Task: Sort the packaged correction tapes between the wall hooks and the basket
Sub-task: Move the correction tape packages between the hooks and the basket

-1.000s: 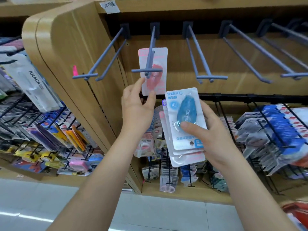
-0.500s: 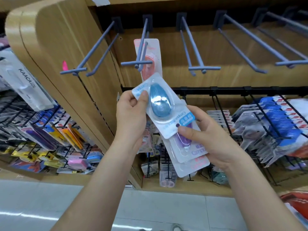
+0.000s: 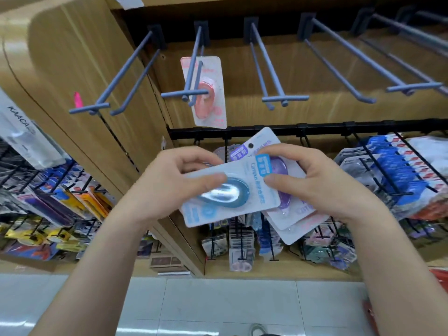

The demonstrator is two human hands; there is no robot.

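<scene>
Head view: the left hand (image 3: 169, 187) is pinching the blue correction tape pack (image 3: 228, 197) across its blister. The right hand (image 3: 322, 183) is gripping that pack's end and the purple pack (image 3: 261, 144) beneath. The loosely fanned stack is probably risking a slip onto the tiled floor (image 3: 218, 299). A pink pack (image 3: 208, 93) is hanging on a wall hook (image 3: 194, 69) above, and wooden shop shelving (image 3: 84, 57) is standing around.

A white KAACA package (image 3: 23, 132) hangs at the left above orange and yellow stationery packs (image 3: 80, 202). A pink tag (image 3: 78, 99) sticks out from the wooden side panel (image 3: 72, 57). Blue-carded packs (image 3: 397, 170) crowd the right rack. Below is a pale tiled floor (image 3: 218, 306).
</scene>
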